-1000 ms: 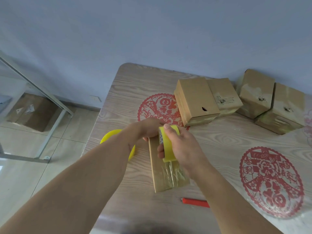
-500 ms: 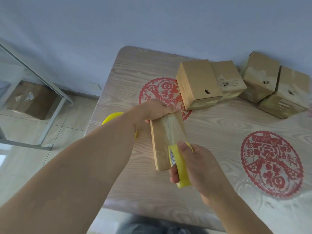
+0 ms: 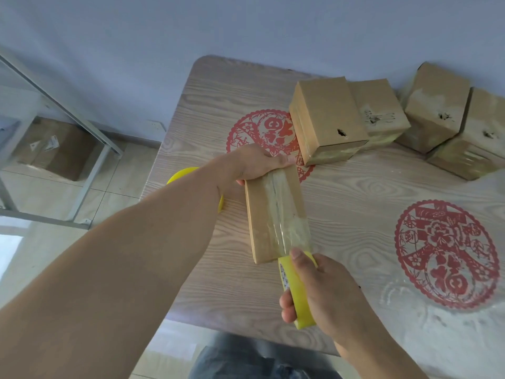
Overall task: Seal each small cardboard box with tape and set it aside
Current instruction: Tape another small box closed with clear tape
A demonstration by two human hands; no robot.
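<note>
Box in hand [image 3: 276, 214]: on table [image 3: 355, 203], far end held by left hand [image 3: 257, 162]; tape strip laid lengthwise, uncut. Tape roll [image 3: 296, 289] gripped by right hand [image 3: 322, 291] at near end. 4 boxes [image 3: 328, 119] set aside, apparently sealed

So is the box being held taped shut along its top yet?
Mostly. A clear tape strip runs down the box top, uncut and joined to the yellow tape roll the right hand grips; the left hand steadies the far end.

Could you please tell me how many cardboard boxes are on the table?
5: one box being taped; four along the far edge. More may lie off-frame.
</note>
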